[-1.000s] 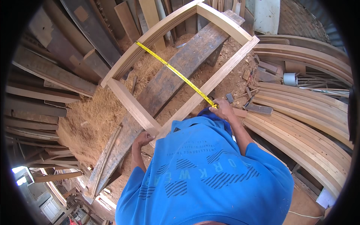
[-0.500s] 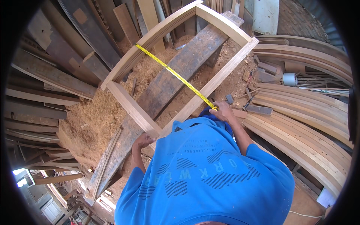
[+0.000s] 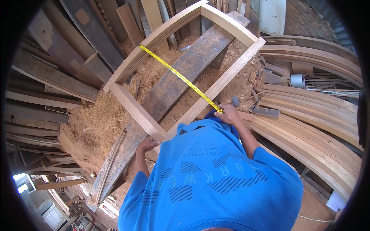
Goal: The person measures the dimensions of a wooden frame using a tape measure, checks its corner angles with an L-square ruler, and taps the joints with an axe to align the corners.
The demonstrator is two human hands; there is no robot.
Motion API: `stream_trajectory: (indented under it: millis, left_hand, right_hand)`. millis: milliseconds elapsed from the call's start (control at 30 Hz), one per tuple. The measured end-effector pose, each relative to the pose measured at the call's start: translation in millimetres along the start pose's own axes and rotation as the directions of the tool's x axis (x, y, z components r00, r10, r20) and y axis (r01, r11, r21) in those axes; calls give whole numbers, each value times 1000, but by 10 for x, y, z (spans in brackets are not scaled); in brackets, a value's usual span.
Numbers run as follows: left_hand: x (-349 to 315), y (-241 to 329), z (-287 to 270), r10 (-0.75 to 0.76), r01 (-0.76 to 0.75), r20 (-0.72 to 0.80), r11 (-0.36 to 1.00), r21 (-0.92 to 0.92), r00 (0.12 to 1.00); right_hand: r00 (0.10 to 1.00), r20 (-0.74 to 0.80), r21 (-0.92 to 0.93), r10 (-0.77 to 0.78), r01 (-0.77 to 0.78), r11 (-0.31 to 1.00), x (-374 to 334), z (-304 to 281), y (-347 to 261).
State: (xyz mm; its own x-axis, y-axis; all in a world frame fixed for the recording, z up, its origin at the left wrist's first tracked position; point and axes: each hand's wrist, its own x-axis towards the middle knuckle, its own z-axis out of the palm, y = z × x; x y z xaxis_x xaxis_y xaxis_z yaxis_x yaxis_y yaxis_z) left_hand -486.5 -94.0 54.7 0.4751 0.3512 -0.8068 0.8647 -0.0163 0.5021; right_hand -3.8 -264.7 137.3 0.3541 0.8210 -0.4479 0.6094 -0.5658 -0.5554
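A rectangular frame of pale wood lies across a worn, dark plank bench. My right hand is closed round a tape measure at the frame's near rail. Its yellow blade runs straight across the opening to the far rail, with its end at that rail's edge. At the near left corner, my left hand grips the frame, though its fingertips are partly hidden behind the wood.
Sawdust is heaped left of the bench. Dark boards lean at the far left. Long planks are stacked at the right, near a hammer and a white pipe piece. A small dark block lies beyond my right hand.
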Motion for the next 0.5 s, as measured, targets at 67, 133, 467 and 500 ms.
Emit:
stream_trajectory:
  millis: [67,133,467,500]
  left_hand:
    - [20,-27,11,-4,4,-17,1000,14,1000]
    - [44,2,-18,-31,30,20,1000,7,999]
    - [-12,163,36,-116,84,-147,974,-208,982]
    - [-14,269,34,-124,82,-168,968,-236,978]
  right_hand:
    - [1000,-4,-8,-11,11,1000,3,0,-3]
    - [1000,-8,-19,-21,21,1000,41,-9,19]
    - [971,0,125,-238,236,964,545,-282,-136]
    - [960,-25,75,-279,280,957,651,-341,-135]
